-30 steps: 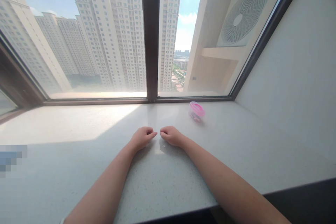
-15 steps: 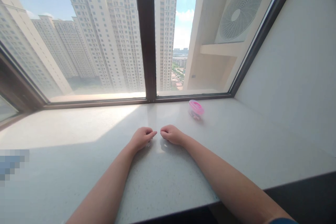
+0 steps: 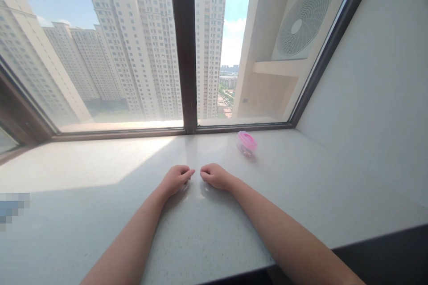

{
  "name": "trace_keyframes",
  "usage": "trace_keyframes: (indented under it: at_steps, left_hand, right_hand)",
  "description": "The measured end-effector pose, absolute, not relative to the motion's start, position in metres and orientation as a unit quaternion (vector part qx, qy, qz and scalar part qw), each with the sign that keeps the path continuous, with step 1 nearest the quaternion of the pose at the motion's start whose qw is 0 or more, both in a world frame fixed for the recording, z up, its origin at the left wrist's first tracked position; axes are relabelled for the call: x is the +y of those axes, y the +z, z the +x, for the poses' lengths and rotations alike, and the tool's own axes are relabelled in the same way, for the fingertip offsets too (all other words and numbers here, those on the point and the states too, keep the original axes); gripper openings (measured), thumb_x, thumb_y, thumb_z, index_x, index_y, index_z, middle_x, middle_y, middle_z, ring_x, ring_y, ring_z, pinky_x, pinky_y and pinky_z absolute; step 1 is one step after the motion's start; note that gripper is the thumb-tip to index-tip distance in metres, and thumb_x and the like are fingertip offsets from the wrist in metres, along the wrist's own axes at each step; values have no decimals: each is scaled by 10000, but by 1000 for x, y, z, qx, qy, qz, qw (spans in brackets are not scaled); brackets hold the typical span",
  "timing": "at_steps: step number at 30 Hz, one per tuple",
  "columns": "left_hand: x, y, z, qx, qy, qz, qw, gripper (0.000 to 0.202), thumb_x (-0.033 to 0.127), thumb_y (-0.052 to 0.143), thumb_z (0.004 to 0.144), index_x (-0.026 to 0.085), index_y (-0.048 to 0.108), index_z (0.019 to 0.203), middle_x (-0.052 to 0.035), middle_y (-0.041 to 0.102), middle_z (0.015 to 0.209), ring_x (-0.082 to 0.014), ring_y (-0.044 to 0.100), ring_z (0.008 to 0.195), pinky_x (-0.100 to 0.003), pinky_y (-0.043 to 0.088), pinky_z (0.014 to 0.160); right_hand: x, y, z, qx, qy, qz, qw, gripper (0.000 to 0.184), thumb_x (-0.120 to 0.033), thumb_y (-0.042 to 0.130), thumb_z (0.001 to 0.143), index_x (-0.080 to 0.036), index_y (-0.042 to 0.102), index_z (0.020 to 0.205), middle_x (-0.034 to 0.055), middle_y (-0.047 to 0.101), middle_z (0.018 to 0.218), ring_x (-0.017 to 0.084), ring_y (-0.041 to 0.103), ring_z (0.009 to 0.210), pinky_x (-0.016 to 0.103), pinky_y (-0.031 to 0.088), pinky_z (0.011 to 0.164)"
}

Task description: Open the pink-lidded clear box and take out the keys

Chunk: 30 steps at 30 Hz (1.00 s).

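Observation:
Both my forearms rest on a pale speckled stone windowsill (image 3: 100, 213). My left hand (image 3: 174, 180) lies in the middle of the sill with its fingers curled into a pinch. My right hand (image 3: 216, 175) sits just beside it, curled the same way, fingertips pointing at the left hand's. A small gap separates the two hands. Whether anything is pinched in either hand is too small to make out. A small clear container with a pink lid (image 3: 246, 143) stands on the sill beyond my right hand, close to the window frame.
A dark window frame (image 3: 183, 49) with a central upright runs along the sill's far edge. A plain white wall (image 3: 374, 89) closes the right side. The sill's dark front edge (image 3: 384, 245) shows at lower right. A blurred blue patch (image 3: 11, 207) lies at the left.
The hands have stayed put on the sill, still curled and nearly touching. The view has shifted slightly, nothing else differs.

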<state>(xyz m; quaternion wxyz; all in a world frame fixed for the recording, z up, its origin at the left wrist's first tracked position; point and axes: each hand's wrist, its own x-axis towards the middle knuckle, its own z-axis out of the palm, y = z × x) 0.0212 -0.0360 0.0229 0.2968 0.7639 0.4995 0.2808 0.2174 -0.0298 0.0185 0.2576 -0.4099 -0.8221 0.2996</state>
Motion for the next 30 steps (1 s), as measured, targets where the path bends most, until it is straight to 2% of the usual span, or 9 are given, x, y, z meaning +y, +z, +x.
trace_keyframes:
  at_steps: [7, 30]
  left_hand:
    - [-36, 21, 21, 501, 280, 764, 294, 399, 473, 474, 802, 164, 524, 555, 23, 515, 502, -136, 463, 530, -242, 311, 547]
    - [-38, 25, 21, 508, 280, 757, 301, 428, 524, 485, 782, 169, 510, 543, 24, 514, 493, -134, 450, 522, -251, 315, 550]
  right_hand:
    - [-31, 20, 220, -811, 333, -413, 248, 243, -203, 436, 777, -151, 472, 542, -42, 461, 468, 80, 394, 473, 209, 279, 499]
    - [-30, 19, 221, -780, 397, -418, 246, 216, -228, 432, 791, -154, 492, 597, -37, 485, 493, 79, 437, 423, 195, 303, 448]
